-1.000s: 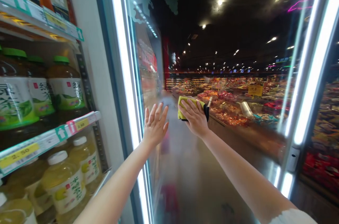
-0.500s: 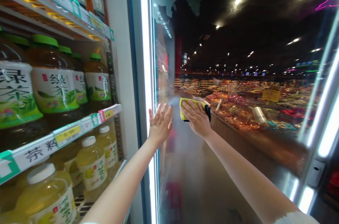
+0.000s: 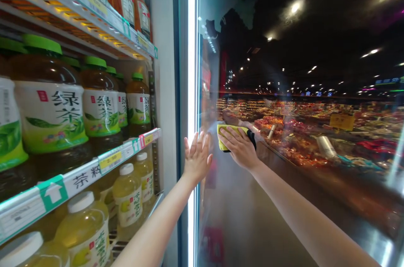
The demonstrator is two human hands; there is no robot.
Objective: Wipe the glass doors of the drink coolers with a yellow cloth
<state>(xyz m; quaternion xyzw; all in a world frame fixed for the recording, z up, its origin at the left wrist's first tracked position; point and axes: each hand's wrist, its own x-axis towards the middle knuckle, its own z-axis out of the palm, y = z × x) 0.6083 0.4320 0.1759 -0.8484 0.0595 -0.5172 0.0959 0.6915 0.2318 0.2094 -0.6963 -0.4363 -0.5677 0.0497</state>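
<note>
My right hand (image 3: pixel 239 146) presses a yellow cloth (image 3: pixel 223 143) with black edging against a glass door (image 3: pixel 240 216). Its fingers lie over the cloth, and part of the cloth shows beyond the thumb side and at the back of the hand. My left hand (image 3: pixel 198 155) is open, fingers spread, at the door's left side beside a bright vertical light strip (image 3: pixel 192 69). It holds nothing; whether its palm touches the glass I cannot tell. A pale hazy smear shows on the glass between the two hands.
Left of the door, refrigerated shelves hold green tea bottles (image 3: pixel 102 109) with green caps and yellowish drinks (image 3: pixel 128 199) with white caps. A shelf edge (image 3: pixel 78 187) carries price tags. The glass reflects ceiling lights and heaped store goods (image 3: pixel 284 132).
My view has turned left, so the shelves and light strip sit farther right. The right hand with the cloth is somewhat closer to the light strip. The left hand stays spread beside it.
</note>
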